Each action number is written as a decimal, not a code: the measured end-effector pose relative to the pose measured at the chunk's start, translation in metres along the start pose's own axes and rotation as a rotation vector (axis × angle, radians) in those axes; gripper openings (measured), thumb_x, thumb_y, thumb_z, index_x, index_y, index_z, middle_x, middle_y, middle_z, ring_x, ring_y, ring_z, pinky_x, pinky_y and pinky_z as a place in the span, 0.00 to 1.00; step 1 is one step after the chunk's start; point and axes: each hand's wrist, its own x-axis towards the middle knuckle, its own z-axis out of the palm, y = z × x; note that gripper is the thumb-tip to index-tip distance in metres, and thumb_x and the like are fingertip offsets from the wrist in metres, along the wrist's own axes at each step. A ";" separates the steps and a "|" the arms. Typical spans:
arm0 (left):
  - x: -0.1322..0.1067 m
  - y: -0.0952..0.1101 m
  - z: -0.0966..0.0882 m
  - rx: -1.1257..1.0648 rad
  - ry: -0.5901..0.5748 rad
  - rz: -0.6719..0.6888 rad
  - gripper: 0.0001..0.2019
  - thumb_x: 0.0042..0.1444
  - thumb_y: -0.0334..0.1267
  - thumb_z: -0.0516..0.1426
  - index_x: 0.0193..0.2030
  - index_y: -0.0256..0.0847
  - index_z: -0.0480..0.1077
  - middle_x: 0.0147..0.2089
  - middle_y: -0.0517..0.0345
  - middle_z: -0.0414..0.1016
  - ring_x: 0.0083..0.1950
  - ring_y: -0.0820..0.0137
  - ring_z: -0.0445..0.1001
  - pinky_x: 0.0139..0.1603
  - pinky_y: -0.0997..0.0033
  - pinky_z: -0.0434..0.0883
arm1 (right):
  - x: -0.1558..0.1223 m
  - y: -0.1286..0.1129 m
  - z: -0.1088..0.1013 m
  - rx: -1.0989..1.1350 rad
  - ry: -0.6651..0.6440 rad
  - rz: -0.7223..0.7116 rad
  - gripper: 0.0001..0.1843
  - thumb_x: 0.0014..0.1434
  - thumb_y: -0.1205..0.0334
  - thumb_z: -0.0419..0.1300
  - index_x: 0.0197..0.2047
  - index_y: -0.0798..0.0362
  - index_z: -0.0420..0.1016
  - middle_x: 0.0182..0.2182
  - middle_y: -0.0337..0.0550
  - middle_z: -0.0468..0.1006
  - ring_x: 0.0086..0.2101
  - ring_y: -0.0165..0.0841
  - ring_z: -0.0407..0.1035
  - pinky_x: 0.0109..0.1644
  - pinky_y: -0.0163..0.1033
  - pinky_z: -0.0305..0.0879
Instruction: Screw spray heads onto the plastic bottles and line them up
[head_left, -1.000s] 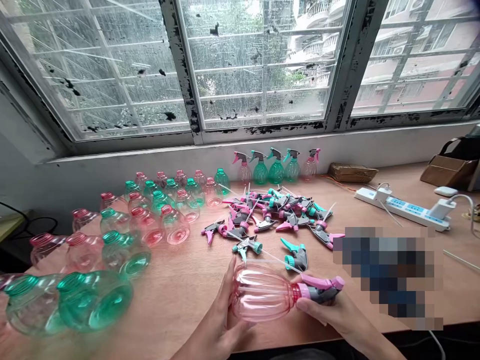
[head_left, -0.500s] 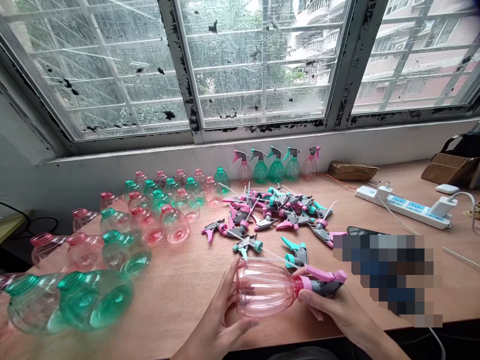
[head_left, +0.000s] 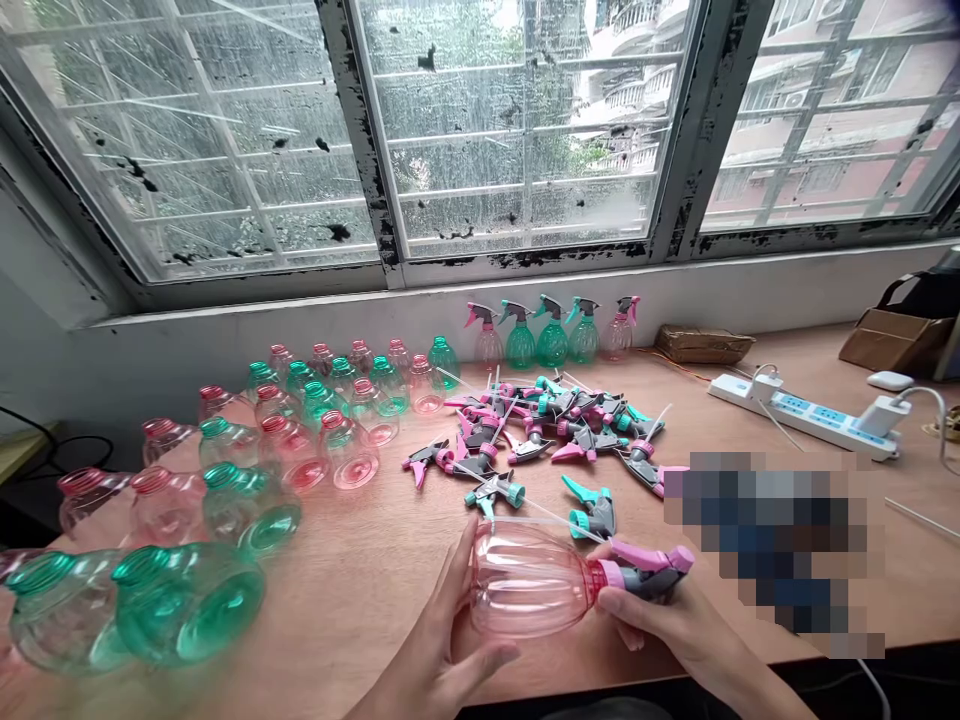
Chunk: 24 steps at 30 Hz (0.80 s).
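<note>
A clear pink ribbed spray bottle (head_left: 529,580) lies sideways in the air above the table's front, its neck pointing right. My left hand (head_left: 439,645) cradles its base end, fingers behind it and thumb stretched out below. At the neck, my right hand (head_left: 667,625) grips the pink collar of a pink and grey trigger sprayer (head_left: 649,572) with thumb and fingers. The sprayer sits on the bottle's neck; how tightly, I cannot tell. Just beyond the bottle lie a teal and grey trigger sprayer (head_left: 596,512) and another teal-collared sprayer (head_left: 495,492).
A heap of loose sprayers (head_left: 555,410) covers the middle. Open pink and green bottles (head_left: 251,505) stand in rows at left. Several bottles with sprayers (head_left: 551,335) line the wall. A power strip (head_left: 810,415), a brown package (head_left: 703,343) and a blurred-out patch are at right.
My right hand's fingers have shifted slightly around the collar. The bottle and my left hand stay almost where they were.
</note>
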 end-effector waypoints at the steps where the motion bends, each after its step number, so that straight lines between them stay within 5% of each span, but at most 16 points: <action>1: 0.000 -0.001 0.001 -0.024 0.007 0.015 0.48 0.62 0.47 0.64 0.77 0.67 0.34 0.82 0.56 0.41 0.80 0.53 0.49 0.78 0.43 0.49 | 0.000 0.000 0.001 0.005 0.000 0.000 0.20 0.56 0.47 0.72 0.43 0.54 0.78 0.19 0.30 0.69 0.20 0.27 0.60 0.25 0.33 0.57; 4: -0.001 -0.005 0.000 -0.098 0.004 0.047 0.54 0.59 0.53 0.65 0.77 0.65 0.26 0.83 0.55 0.33 0.81 0.51 0.45 0.76 0.42 0.53 | -0.002 -0.003 0.004 -0.027 0.007 -0.003 0.19 0.54 0.48 0.74 0.39 0.52 0.77 0.22 0.32 0.71 0.21 0.27 0.62 0.25 0.32 0.56; 9: -0.002 -0.004 -0.004 -0.101 -0.054 -0.017 0.46 0.61 0.50 0.64 0.78 0.61 0.40 0.83 0.56 0.38 0.82 0.54 0.40 0.79 0.46 0.45 | -0.004 -0.004 0.005 -0.054 0.007 -0.011 0.18 0.52 0.48 0.75 0.36 0.52 0.78 0.25 0.34 0.74 0.23 0.29 0.64 0.26 0.34 0.57; 14: -0.001 -0.001 0.001 -0.079 -0.005 -0.003 0.42 0.64 0.49 0.62 0.77 0.67 0.42 0.80 0.55 0.51 0.70 0.55 0.69 0.73 0.50 0.64 | 0.000 -0.002 0.001 0.034 0.021 -0.014 0.21 0.56 0.46 0.72 0.43 0.53 0.77 0.21 0.31 0.71 0.21 0.28 0.62 0.25 0.34 0.57; 16: -0.001 -0.001 0.002 -0.112 -0.020 0.012 0.39 0.67 0.48 0.59 0.76 0.70 0.40 0.79 0.55 0.52 0.67 0.57 0.72 0.70 0.53 0.67 | 0.001 -0.001 0.000 0.037 0.027 -0.014 0.21 0.56 0.46 0.72 0.43 0.53 0.76 0.21 0.32 0.72 0.21 0.28 0.62 0.25 0.33 0.57; 21: -0.001 0.002 0.002 -0.211 -0.044 -0.012 0.55 0.58 0.44 0.68 0.77 0.68 0.31 0.82 0.57 0.40 0.78 0.52 0.53 0.77 0.52 0.53 | -0.002 -0.001 0.000 -0.055 0.024 0.003 0.22 0.55 0.47 0.74 0.43 0.52 0.77 0.23 0.33 0.73 0.23 0.28 0.62 0.25 0.32 0.58; 24: -0.002 0.002 0.000 -0.227 -0.063 -0.026 0.53 0.57 0.46 0.69 0.78 0.62 0.36 0.83 0.55 0.37 0.80 0.50 0.47 0.78 0.50 0.50 | -0.001 -0.002 0.000 -0.084 0.017 -0.009 0.20 0.55 0.47 0.73 0.42 0.52 0.78 0.24 0.34 0.73 0.23 0.29 0.63 0.25 0.33 0.58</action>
